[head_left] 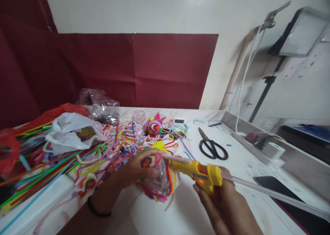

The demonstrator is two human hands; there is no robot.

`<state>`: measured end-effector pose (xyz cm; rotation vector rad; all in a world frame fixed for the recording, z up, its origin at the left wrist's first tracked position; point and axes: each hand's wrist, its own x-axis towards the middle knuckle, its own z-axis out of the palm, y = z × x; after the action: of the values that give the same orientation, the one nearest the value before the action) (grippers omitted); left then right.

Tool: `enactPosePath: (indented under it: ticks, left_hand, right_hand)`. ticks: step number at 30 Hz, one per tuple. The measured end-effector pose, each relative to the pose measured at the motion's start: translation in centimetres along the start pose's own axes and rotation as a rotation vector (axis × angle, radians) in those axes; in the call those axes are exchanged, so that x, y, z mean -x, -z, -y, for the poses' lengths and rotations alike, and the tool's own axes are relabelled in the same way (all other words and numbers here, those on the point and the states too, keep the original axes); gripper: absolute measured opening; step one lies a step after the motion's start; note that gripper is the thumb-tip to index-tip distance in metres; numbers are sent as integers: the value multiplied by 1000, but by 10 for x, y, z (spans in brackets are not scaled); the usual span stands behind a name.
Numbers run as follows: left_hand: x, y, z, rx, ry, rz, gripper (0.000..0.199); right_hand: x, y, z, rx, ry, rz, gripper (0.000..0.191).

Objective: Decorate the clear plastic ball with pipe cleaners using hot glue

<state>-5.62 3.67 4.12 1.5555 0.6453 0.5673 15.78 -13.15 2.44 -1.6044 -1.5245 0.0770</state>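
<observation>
My left hand is closed around a clear plastic ball partly covered with coiled pink, orange and yellow pipe cleaners. A bare see-through patch of it faces me. In my right hand is a yellow hot glue gun, its orange light lit and a long clear glue stick sticking out the back. The gun's nozzle is by the ball's upper edge; whether it touches is unclear. Behind the ball sits a finished-looking fish-like ball of coloured pipe cleaners.
Loose pipe cleaners cover the left and middle of the table, with a white plastic bag among them. Black-handled scissors, a small digital clock, a power strip and a phone lie around the right side.
</observation>
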Motion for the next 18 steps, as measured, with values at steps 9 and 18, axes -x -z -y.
enactPosePath:
  ticks: [9,18]
  left_hand:
    - [0,1,1,16,-4,-7,74]
    - [-1,0,0,10,-13,1,73]
  right_hand:
    - [0,-5,-3,-18,0,19,23]
    - [13,3,9,2,-91,-27,34]
